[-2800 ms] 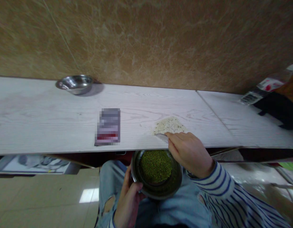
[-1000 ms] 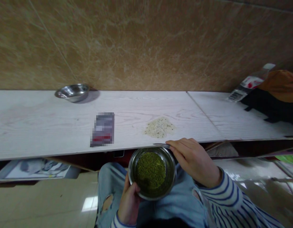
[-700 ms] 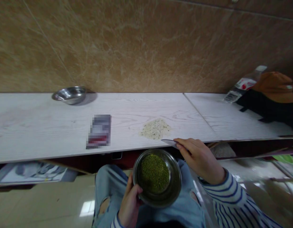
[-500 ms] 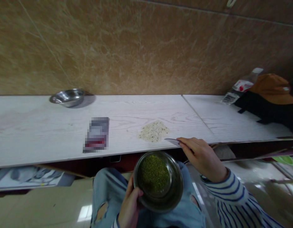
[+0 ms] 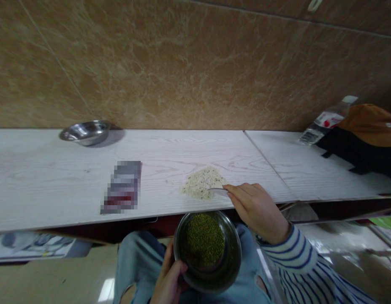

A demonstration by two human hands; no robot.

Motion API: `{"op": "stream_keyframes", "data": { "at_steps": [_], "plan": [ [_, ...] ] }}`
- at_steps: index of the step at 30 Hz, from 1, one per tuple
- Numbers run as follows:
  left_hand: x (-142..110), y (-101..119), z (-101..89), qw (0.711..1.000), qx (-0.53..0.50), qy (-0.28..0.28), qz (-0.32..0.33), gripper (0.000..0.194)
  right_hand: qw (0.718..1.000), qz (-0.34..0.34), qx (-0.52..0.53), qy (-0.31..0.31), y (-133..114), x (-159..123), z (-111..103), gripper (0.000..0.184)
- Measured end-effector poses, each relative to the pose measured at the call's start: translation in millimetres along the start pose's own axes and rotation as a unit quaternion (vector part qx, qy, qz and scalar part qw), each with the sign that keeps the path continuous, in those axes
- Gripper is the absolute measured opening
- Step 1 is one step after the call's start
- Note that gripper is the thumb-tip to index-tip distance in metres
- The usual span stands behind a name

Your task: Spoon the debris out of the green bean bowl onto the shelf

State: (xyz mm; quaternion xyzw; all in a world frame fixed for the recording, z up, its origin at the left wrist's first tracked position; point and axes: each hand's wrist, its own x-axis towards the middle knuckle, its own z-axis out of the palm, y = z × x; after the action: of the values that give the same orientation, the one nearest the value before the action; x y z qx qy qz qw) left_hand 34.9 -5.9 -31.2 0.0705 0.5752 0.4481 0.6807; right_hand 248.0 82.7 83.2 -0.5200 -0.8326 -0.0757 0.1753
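My left hand [image 5: 170, 274] grips the left rim of a deep steel bowl [image 5: 232, 270], thumb over the edge, above my lap. Green beans [image 5: 204, 238], like mung beans, cover much of the bowl's bottom. Between the fingers of my right hand [image 5: 257, 209] is a thin metal utensil [image 5: 218, 191]; its handle is hidden, so I cannot tell whether it is a spoon or a blade. The utensil's tip meets the right side of a low pile of white grains [image 5: 203, 181], like rice with scattered green beans, lying on the white table.
A wide steel bowl [image 5: 85, 133] stands by the wall at the back left. Left of the pile lies a flat, blurred-out rectangular object [image 5: 122, 185]. A clear plastic bottle [image 5: 328, 120] leans at the right against a brown and black cap [image 5: 366, 122]. The table's front edge [image 5: 88, 222] runs above my knees.
My right hand has moved left with the utensil, whose tip went from beside the pile onto its right part. The left hand still holds the bowl; the whole view has shifted slightly.
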Motion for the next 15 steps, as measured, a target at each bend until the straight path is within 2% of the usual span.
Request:
{"op": "stream_keyframes", "data": {
  "at_steps": [8,15],
  "plan": [
    [-4.4,6.8,8.7,0.999,-0.008,-0.035,-0.007,0.079,0.999,0.033,-0.027,-0.018,17.2,42.1,12.6,0.029],
    [5.3,3.8,2.2,1.000,-0.021,-0.016,-0.017,0.078,0.993,0.077,-0.084,-0.039,30.6,67.2,18.9,0.032]
  ]
}}
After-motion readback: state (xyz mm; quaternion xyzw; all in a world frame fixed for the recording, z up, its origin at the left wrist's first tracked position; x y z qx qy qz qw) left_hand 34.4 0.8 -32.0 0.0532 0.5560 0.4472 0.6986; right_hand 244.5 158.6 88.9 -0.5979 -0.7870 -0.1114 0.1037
